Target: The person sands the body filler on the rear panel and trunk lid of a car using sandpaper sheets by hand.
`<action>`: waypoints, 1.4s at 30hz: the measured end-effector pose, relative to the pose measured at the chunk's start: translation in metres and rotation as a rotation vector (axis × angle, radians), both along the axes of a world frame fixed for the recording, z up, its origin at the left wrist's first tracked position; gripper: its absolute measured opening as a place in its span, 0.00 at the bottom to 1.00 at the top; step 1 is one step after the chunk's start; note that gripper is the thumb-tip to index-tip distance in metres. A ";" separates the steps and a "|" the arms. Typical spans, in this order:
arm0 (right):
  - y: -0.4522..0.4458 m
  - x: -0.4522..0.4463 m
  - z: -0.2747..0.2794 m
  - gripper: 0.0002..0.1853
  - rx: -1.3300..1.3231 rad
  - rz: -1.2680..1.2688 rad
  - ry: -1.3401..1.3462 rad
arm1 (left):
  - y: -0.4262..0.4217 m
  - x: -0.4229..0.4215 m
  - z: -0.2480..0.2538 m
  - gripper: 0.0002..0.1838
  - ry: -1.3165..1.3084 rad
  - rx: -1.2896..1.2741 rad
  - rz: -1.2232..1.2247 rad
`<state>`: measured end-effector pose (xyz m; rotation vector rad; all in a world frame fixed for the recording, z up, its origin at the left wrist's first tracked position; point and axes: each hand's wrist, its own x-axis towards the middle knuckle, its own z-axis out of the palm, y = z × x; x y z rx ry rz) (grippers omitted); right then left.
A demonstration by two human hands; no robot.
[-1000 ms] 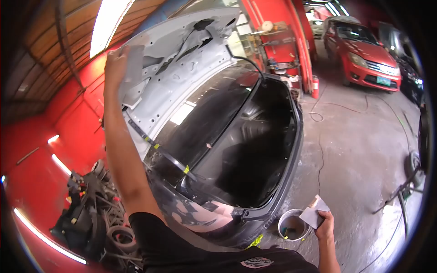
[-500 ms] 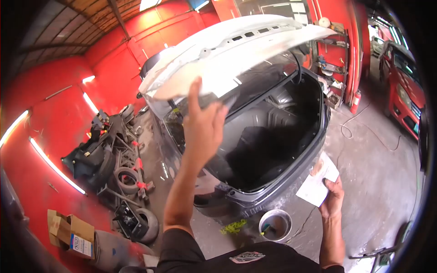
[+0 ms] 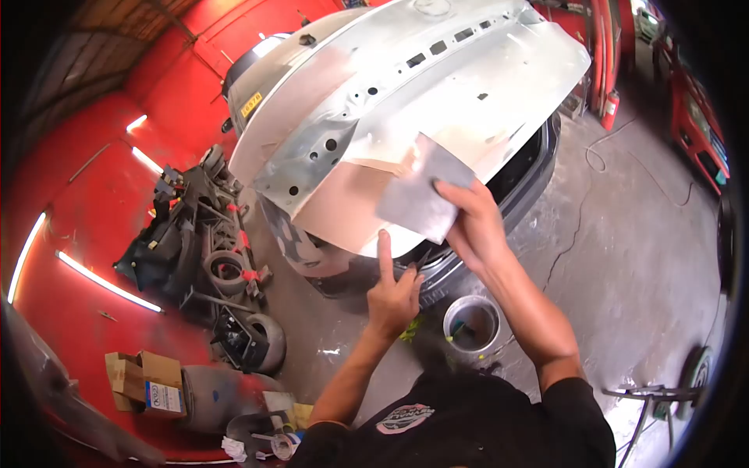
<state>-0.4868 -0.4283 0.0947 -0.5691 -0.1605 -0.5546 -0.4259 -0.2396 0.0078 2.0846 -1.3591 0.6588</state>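
Note:
The pale, patchily primed trunk lid (image 3: 484, 129) of a car stands partly raised over the dark trunk opening. My left hand (image 3: 396, 300) is at the lid's lower edge, index finger stretched out with its tip at the edge and the other fingers loosely bent. I see nothing held in it. My right hand (image 3: 477, 226) pinches a grey sheet of sandpaper (image 3: 425, 191) between thumb and fingers. The sheet is in front of the lid and covers part of its tan patch (image 3: 343, 199). The fingers behind the sheet are hidden.
A bucket (image 3: 471, 326) stands on the floor below the bumper. Car parts and tires (image 3: 226, 269) line the left side, with a cardboard box (image 3: 148, 382) nearer me. At right are a fire extinguisher (image 3: 610, 111), a floor cable (image 3: 597, 148) and a red car (image 3: 694, 117).
The trunk lid has come down over the opening. My left hand has dropped from the raised lid to its lower edge. My right hand has lifted the sandpaper up in front of the lid.

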 end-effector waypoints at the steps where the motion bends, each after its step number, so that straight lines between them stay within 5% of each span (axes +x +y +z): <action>1: 0.001 0.016 -0.001 0.21 0.013 0.009 -0.008 | 0.001 -0.004 -0.008 0.11 0.016 0.035 0.008; 11: 0.033 0.123 -0.010 0.11 0.075 -0.165 0.183 | 0.021 -0.005 -0.080 0.15 0.087 0.254 -0.097; 19: 0.036 0.141 -0.013 0.11 0.045 -0.231 0.230 | 0.024 0.004 -0.110 0.12 0.096 0.367 -0.134; 31: 0.037 0.156 -0.021 0.12 0.011 -0.302 0.242 | 0.030 0.004 -0.122 0.25 0.158 0.501 -0.134; 42: 0.038 0.141 -0.005 0.10 -0.123 -0.322 0.217 | 0.025 0.003 -0.118 0.13 0.213 0.455 -0.152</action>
